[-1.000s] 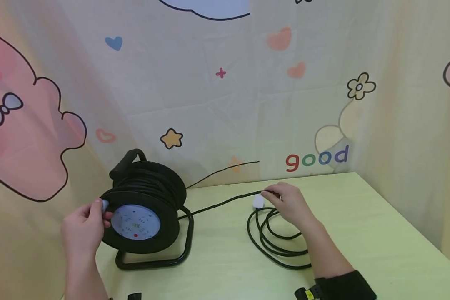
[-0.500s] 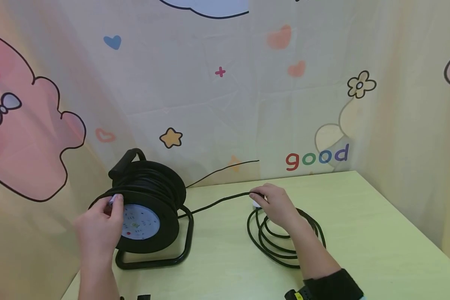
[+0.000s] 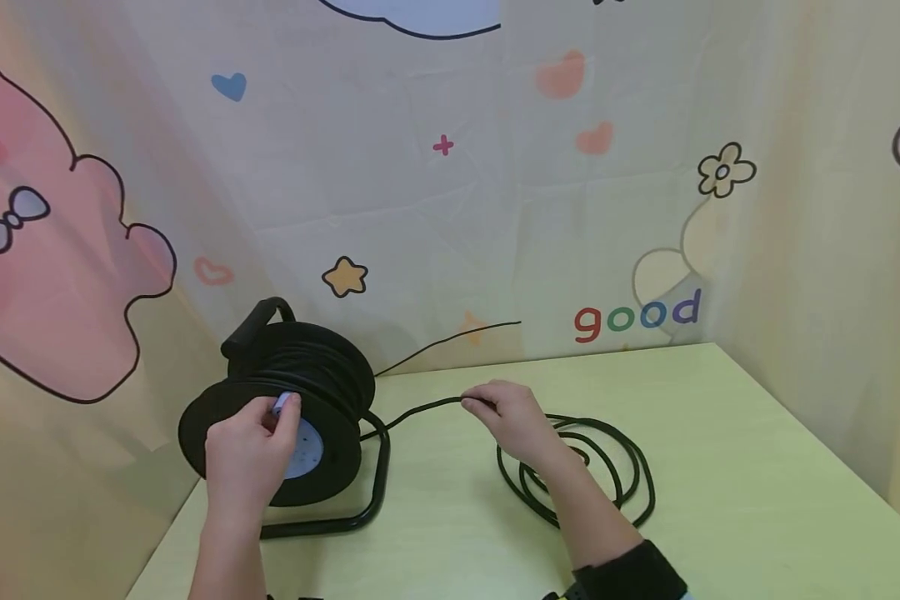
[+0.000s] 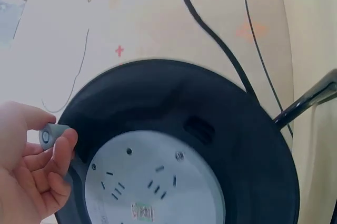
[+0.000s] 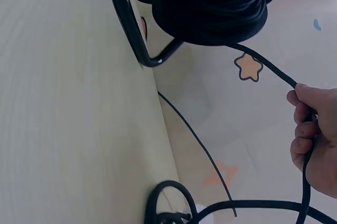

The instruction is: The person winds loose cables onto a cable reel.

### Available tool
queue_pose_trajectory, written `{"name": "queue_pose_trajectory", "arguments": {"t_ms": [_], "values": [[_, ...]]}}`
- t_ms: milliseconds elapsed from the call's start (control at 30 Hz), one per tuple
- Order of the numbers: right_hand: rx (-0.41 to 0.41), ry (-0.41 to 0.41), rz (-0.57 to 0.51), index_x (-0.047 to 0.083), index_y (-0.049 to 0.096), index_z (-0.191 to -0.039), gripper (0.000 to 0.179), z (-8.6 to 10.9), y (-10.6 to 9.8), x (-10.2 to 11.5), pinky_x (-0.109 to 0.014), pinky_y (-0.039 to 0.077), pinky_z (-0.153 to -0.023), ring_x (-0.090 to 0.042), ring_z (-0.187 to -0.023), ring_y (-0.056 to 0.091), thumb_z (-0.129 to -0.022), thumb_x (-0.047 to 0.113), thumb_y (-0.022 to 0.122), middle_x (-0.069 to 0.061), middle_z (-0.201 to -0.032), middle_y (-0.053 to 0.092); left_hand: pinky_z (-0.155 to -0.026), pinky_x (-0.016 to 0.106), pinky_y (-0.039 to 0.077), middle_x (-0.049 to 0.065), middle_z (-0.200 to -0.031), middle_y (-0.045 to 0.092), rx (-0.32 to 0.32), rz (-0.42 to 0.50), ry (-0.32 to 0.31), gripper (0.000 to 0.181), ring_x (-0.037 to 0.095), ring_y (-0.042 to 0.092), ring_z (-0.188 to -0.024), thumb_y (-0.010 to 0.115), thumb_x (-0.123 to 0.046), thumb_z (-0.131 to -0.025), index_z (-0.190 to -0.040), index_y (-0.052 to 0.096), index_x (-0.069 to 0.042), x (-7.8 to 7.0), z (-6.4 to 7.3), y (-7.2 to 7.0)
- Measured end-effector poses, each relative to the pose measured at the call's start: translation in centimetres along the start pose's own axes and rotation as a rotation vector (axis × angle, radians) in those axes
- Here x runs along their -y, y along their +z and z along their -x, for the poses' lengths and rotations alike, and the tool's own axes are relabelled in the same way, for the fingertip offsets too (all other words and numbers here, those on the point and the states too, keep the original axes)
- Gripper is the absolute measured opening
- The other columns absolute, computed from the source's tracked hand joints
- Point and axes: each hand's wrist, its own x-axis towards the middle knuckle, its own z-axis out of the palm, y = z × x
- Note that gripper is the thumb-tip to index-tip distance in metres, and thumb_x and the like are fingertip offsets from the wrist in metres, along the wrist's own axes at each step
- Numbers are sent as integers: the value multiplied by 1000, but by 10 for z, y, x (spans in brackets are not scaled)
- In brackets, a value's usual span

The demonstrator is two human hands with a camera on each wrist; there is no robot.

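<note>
On the left of the table stands a black cable reel point(image 3: 195, 429), wound with black cable and carrying a pale round socket panel point(image 4: 158, 171) on its face. My left hand point(image 3: 247, 454) pinches the small grey crank knob point(image 4: 47, 135) near the reel's rim, covering part of the panel in the head view. To the right, my right hand point(image 3: 513, 421) grips the loose black cable point(image 3: 423, 407), which runs from the drum through the curled fingers. The rest of that cable lies in loose coils point(image 3: 637, 467) on the table, partly behind my right forearm.
A black tubular stand point(image 3: 378, 475) holds the reel up, with a carry handle point(image 3: 251, 329) on top. Behind the pale table point(image 3: 757, 467) hangs a printed curtain point(image 3: 420, 208), with a thin dark line point(image 3: 450, 337) running along its lower part.
My left hand has carried the knob rightward over the reel's face, turning the drum. My right hand has moved left toward the reel with the cable, and the coils have shifted.
</note>
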Motion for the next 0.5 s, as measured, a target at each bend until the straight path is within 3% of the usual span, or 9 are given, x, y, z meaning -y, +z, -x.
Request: {"name": "queue_pose_trajectory", "arguments": {"t_ms": [267, 333, 500], "values": [[-5, 10, -81, 10, 72, -103, 15, -4, 22, 4, -34, 52, -75, -7, -88, 59, -94, 16, 63, 3, -97, 67, -36, 31, 28, -7, -42, 34, 147, 36, 38, 46, 13, 34, -39, 62, -23, -91, -49, 42, -17, -8, 2, 6], [3, 29, -111, 8, 71, -106, 17, -4, 27, 6, -34, 52, -77, -7, -90, 59, -94, 16, 62, 2, -99, 67, -37, 30, 31, -8, -42, 39, 222, 56, 11, 47, 12, 37, -39, 60, -25, -92, -50, 43, -17, -9, 2, 6], [62, 47, -161, 5, 69, -109, 19, -4, 37, 10, -35, 53, -77, -8, -88, 61, -96, 13, 59, -2, -102, 67, -41, 31, 42, -8, -50, 58, 463, 96, -126, 45, 9, 51, -40, 54, -33, -96, -55, 53, -14, -14, 4, 10]]}}
